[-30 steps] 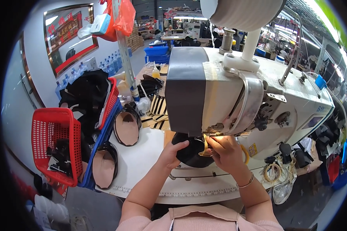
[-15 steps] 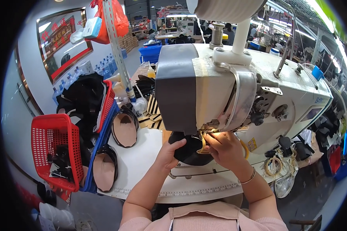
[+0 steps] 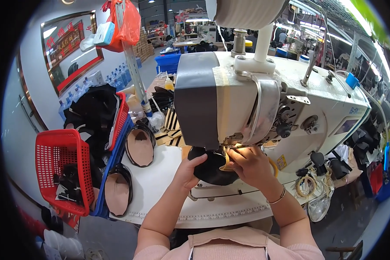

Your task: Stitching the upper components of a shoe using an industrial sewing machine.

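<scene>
A black shoe upper [image 3: 216, 173] lies under the head of a sewing machine [image 3: 242, 99], beneath its lit needle area. My left hand [image 3: 187, 170] grips the upper's left side, thumb on top and fingers hidden underneath. A yellowish strip [image 3: 225, 162] runs along the upper's edge near the needle. Close to the needle, my right hand [image 3: 250, 163] has its bent fingers pressed on the strip and the upper's right edge. Two more black shoe pieces with pinkish-beige soles, a far one [image 3: 140, 147] and a near one [image 3: 118, 193], rest on the white table at left.
A red basket [image 3: 84, 173] with black scraps stands left of the table, beside a blue crate [image 3: 100, 197]. Black material [image 3: 93, 108] is heaped behind it. A metal post [image 3: 132, 65] rises behind the table. Tape rolls [image 3: 306, 186] hang at right.
The view has shifted slightly, with the machine a little further left. Both hands stay on the shoe upper, which has turned slightly under the needle.
</scene>
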Tool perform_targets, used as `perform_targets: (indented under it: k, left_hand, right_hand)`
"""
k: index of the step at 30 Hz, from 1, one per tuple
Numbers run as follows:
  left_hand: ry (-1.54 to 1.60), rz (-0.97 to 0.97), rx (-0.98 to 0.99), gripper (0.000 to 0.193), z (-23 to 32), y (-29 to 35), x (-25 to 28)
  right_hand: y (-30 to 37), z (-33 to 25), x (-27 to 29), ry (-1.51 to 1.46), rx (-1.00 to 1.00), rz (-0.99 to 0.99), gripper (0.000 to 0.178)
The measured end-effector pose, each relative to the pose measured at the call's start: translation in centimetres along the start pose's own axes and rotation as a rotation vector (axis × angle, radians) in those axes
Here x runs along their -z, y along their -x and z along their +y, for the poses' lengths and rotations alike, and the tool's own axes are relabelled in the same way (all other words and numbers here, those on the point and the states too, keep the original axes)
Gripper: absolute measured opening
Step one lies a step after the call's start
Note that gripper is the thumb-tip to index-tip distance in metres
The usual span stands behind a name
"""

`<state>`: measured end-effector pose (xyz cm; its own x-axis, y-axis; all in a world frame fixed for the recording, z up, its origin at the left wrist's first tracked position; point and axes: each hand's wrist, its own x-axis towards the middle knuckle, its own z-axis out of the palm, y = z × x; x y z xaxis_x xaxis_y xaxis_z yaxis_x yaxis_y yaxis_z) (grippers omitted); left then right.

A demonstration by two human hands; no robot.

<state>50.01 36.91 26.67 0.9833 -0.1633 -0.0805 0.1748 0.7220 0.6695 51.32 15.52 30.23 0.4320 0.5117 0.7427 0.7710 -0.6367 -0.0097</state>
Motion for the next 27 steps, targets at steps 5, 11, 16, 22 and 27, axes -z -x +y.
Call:
perform_targets:
  k: [5, 11, 16, 22, 27]
  left_hand:
    - [0.173, -0.088, 0.036, 0.041, 0.1, 1.3, 0.1]
    - [-0.029, -0.027, -0.125, 0.051, -1.8, 2.0, -0.7]
    - [-0.105, -0.004, -0.171, 0.049, -1.7, 2.1, -0.8]
    - [-0.130, 0.046, -0.209, 0.048, -1.7, 2.0, -1.3]
    - [-0.119, 0.060, -0.240, 0.048, -1.6, 1.7, -1.4]
  right_hand:
    - [1.2, 1.2, 0.2, -0.088, -0.008, 0.343, 0.022]
    - [2.4, 0.4, -0.7, -0.304, -0.396, 0.403, 0.028]
    - [4.7, 0.4, -2.4, -0.290, -0.325, 0.443, 0.027]
    - [8.0, -0.3, -5.3, -0.801, -1.024, 0.341, 0.019]
    - [7.5, -0.1, -3.5, -1.928, -1.380, 0.139, 0.019]
